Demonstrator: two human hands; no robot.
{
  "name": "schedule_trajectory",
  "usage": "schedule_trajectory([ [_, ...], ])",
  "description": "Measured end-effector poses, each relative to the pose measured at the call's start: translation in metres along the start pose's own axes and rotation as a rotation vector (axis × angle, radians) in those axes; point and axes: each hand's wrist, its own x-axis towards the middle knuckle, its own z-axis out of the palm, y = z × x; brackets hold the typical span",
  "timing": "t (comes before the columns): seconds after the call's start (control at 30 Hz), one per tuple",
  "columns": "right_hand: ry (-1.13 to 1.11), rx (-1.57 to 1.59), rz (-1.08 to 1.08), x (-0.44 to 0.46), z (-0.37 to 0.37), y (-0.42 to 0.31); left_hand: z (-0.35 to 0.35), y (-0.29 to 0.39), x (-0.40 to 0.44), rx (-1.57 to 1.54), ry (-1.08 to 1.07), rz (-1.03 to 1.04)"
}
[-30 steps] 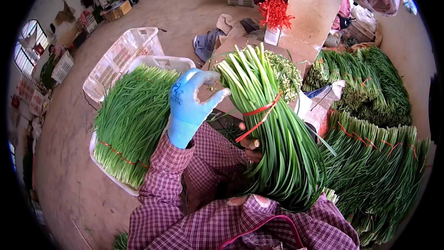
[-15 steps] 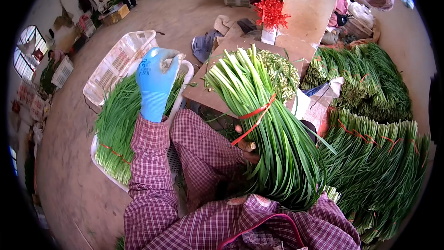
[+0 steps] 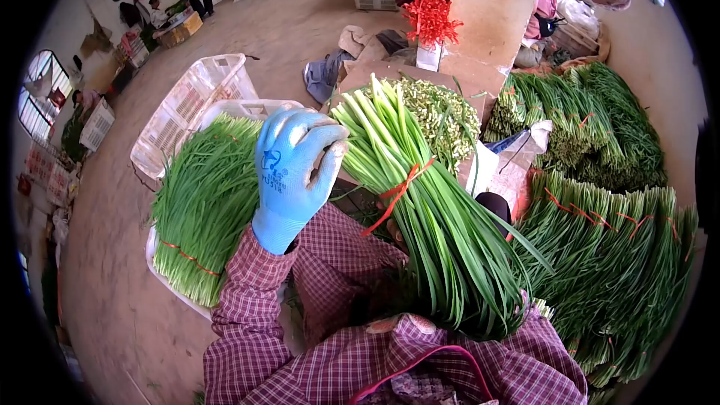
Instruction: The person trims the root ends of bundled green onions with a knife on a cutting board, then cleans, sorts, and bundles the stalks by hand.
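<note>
A thick bundle of garlic chives [image 3: 442, 232], tied with a red band [image 3: 405, 186], lies slanted over my lap, its pale stem ends toward the upper left. Beneath it my right hand [image 3: 395, 234] grips the bundle; almost all of that hand is hidden by leaves. My left hand [image 3: 296, 169], in a blue glove, is beside the pale stems. Its fingers curl toward the thumb in a pinch, and whatever may be between the tips does not show. Whether the tips touch the stems I cannot tell.
Left of me a white crate [image 3: 154, 259] holds more chives, with another crate [image 3: 196, 101] behind it. Cut stem pieces [image 3: 442, 116] lie on a brown board ahead. Banded chives [image 3: 607, 270] are heaped at right, near a pillar [image 3: 491, 22]. People work in the far background.
My left hand has moved right and toward me, from above the crate of chives to the stem end of the bundle. The bundle has shifted only slightly.
</note>
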Motion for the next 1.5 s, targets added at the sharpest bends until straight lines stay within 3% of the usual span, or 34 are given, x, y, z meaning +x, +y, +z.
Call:
schedule_trajectory([
  [0.2,0.023,-0.045,0.004,0.002,-0.002,-0.003,-0.006,0.005,0.003,-0.023,-0.015,-0.091],
  [0.7,0.065,-0.161,0.001,0.004,-0.009,-0.011,-0.021,-0.011,0.018,-0.079,-0.379,-0.056],
  [0.8,0.081,-0.21,-0.003,0.005,-0.014,-0.016,-0.015,-0.016,0.016,-0.233,-0.438,-0.206],
  [0.93,0.125,-0.308,0.004,-0.006,-0.016,-0.023,-0.007,-0.011,0.011,-0.13,-0.278,-0.194],
  [1.0,0.155,-0.383,0.032,-0.018,-0.016,-0.024,-0.005,-0.009,0.009,0.03,-0.194,-0.036],
  [1.07,0.205,-0.462,0.056,-0.036,-0.02,-0.028,-0.001,-0.01,0.006,0.04,-0.154,-0.027],
  [1.33,0.342,-0.602,0.094,-0.096,-0.021,-0.03,0.007,-0.04,0.001,0.199,-0.005,-0.118],
  [1.5,0.373,-0.641,0.065,-0.102,-0.026,-0.034,-0.009,-0.103,-0.004,0.429,0.027,-0.332],
])
